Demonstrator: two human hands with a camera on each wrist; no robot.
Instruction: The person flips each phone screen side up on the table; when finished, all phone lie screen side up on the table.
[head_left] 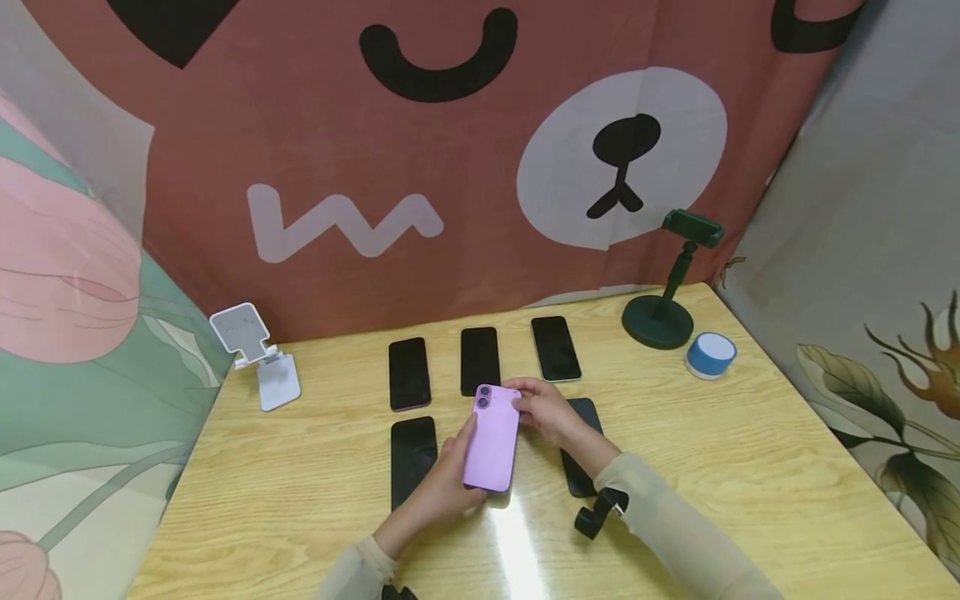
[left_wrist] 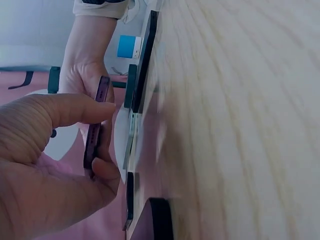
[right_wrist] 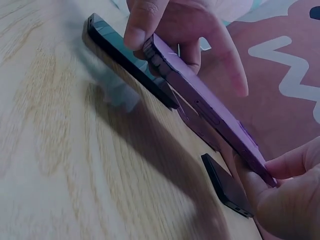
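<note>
A purple phone (head_left: 492, 446) is held above the table, its back with two round camera lenses turned up in the head view. My left hand (head_left: 447, 483) grips its lower left part, thumb along the edge; in the left wrist view the thumb and fingers pinch the bottom end of the phone (left_wrist: 94, 135). At the upper right corner, my right hand (head_left: 546, 410) pinches the phone, as the right wrist view also shows along its side (right_wrist: 205, 105). Beneath my left hand lies a black-screened phone (head_left: 412, 454), and under my right forearm another dark phone (head_left: 579, 475), both partly covered.
Behind the hands lie three phones in a row, left (head_left: 409, 373), middle (head_left: 480, 358) and right (head_left: 556, 348), screens up. A white phone stand (head_left: 279, 382) is at left. A dark green phone stand (head_left: 658, 322) and a blue-and-white round container (head_left: 710, 357) stand at back right.
</note>
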